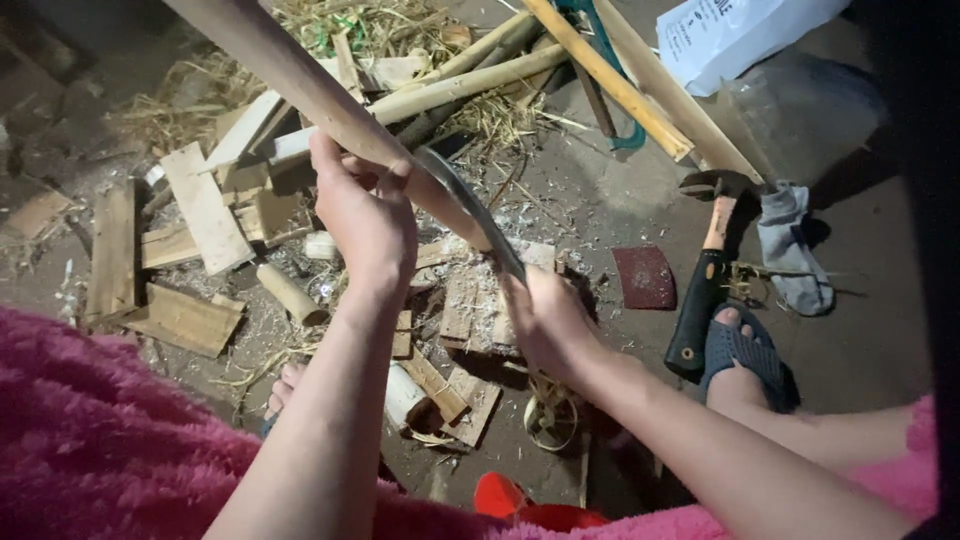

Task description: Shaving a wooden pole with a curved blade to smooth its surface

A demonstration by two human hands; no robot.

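the left hand (368, 222) has its fingers clamped on a stick (300, 80), and the right hand (545, 325) grips a knife (470, 210). the blade sits just beside the left fingers, so a slip could cut them.

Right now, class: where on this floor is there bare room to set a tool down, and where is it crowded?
Bare floor lies between the red pad and the bamboo poles, and right of the grey sock. Crowded: wood offcuts and shavings left of the left hand and under the right hand.

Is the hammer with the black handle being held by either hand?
No, the hammer lies on the ground beside a sandalled foot, untouched by either hand.
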